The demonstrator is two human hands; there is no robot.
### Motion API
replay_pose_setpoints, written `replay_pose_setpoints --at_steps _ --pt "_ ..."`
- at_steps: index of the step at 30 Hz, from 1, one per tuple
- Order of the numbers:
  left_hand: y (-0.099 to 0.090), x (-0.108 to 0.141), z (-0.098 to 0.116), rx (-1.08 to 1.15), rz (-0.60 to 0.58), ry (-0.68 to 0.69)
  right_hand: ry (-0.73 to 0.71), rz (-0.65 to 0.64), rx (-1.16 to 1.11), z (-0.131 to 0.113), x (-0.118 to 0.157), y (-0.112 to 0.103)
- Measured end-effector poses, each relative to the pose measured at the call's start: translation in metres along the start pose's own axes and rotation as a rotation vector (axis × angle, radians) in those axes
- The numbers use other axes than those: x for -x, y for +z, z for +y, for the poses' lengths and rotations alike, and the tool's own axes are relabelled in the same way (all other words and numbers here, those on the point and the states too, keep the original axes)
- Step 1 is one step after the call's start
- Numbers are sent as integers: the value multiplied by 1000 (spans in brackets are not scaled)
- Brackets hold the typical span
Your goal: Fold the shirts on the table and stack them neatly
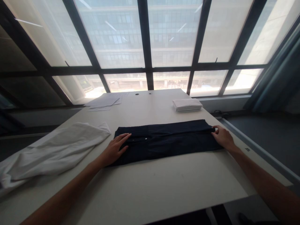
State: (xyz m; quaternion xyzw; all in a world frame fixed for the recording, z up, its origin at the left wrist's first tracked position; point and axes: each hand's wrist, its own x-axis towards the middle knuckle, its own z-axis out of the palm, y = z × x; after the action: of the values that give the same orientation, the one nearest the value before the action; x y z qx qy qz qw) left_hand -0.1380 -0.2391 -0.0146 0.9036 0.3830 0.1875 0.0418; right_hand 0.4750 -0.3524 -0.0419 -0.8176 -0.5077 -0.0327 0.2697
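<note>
Grip: our right hand [222,136] pinches the right end of the dark cloth [168,140]; our left hand [116,149] lies flat, fingers slightly spread.
Cloth: navy, folded into a long strip, small pale buttons showing.
Position: on the white table [178,178], spanning between our hands.
Pose: both forearms reach forward, palms down.

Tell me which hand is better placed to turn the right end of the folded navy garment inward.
Right, I'd judge: the right hand has thumb and fingertips at that end of the folded navy garment, while the left hand lies spread at the opposite end.
</note>
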Motion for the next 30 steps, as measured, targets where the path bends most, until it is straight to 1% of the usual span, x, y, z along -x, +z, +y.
replay_pose_setpoints --at_steps 2,4,6,7,9,10,13,15,17,18,20,22,24,27,30 --pt "3 0 -4 -24 -89 22 -2 81 29 1 0 -3" --pt "6 -1 -7 -62 -153 25 -47 189 22 -2 -2 -6" --pt "8 -1 -9 -98 -177 21 -129 252 -14 -14 -4 -7" --pt "9 -1 -9 -113 -182 22 -177 251 -41 -24 -5 -6" --pt "11 0 -9 -138 -189 28 -274 186 -102 -52 -2 2" --pt "12 0 -10 -149 -192 30 -324 122 -126 -69 1 8" --pt "14 1 -12 -174 -190 40 -422 -88 -164 -123 15 36" --pt "15 1 -13 -186 -183 47 -463 -222 -157 -153 24 56" --pt "15 2 -14 -193 -173 55 -504 -302 -133 -171 29 72" --pt "16 2 -15 -194 -166 58 -516 -325 -121 -175 29 78" --pt "17 2 -16 -197 -152 63 -508 -345 -88 -173 26 83" --pt "19 3 -18 -210 -146 66 -451 -359 -22 -160 17 80" --pt "21 3 -21 -231 -149 70 -356 -372 79 -139 6 72" --pt "24 3 -25 -247 -151 68 -216 -365 209 -101 -11 58" --pt "25 3 -25 -228 -157 60 -139 -324 265 -68 -24 51"
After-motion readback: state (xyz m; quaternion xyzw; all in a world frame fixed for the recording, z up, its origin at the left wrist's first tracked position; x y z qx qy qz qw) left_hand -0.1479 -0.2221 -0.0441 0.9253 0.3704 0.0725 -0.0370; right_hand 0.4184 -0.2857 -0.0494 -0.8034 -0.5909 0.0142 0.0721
